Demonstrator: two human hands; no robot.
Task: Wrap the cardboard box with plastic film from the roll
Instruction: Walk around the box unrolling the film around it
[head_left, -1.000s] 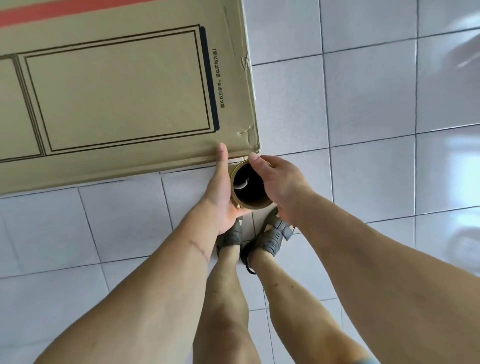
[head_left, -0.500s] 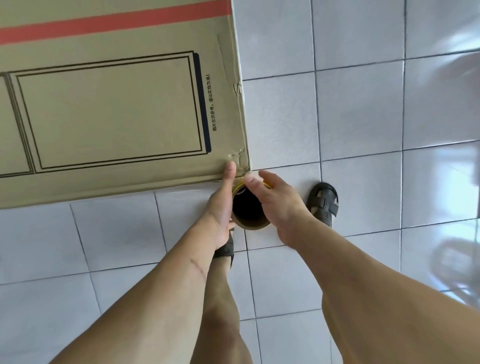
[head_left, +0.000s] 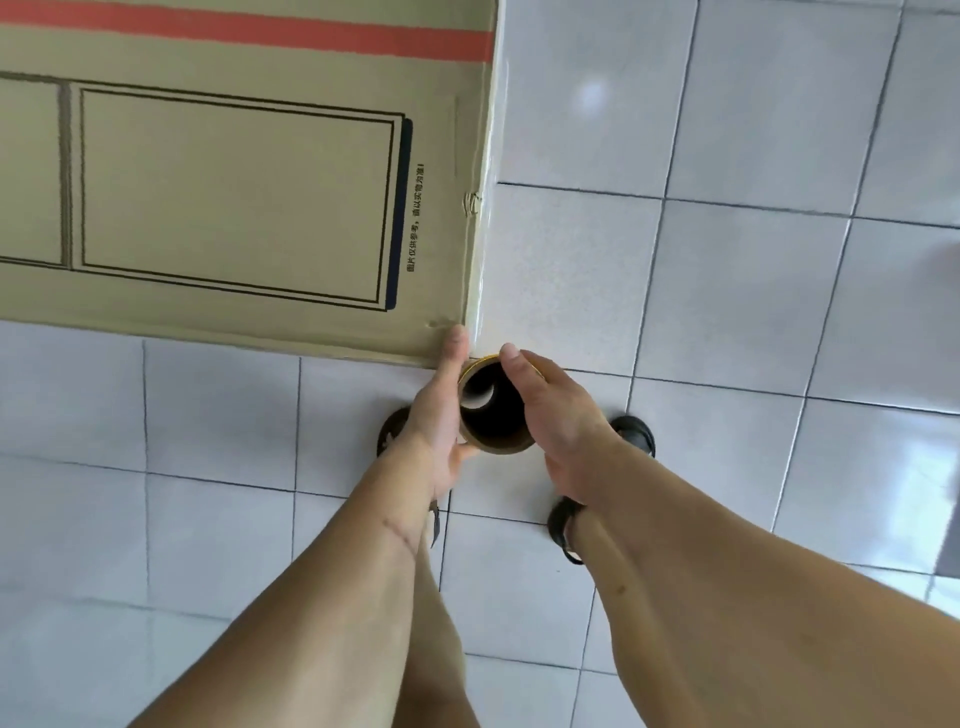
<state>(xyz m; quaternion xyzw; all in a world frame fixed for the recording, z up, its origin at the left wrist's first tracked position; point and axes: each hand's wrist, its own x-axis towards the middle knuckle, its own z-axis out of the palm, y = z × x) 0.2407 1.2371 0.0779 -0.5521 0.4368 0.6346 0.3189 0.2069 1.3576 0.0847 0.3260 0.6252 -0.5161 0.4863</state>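
Both hands, the left hand (head_left: 439, 415) and right hand (head_left: 553, 410), are gripping the upright roll (head_left: 493, 410) at the cardboard box (head_left: 234, 208) corner, carrying film around it; next likely needs steady tension along the adjoining side.

Indoor room, likely a home or storage space — glossy pale floor tiles (head_left: 737, 291) with dark grout, big printed cardboard box (head_left: 234, 197) on it, person in sandals (head_left: 631, 431).

Tiled floor (head_left: 727, 312) (glossy): cardboard box (head_left: 234, 208), sandalled feet.
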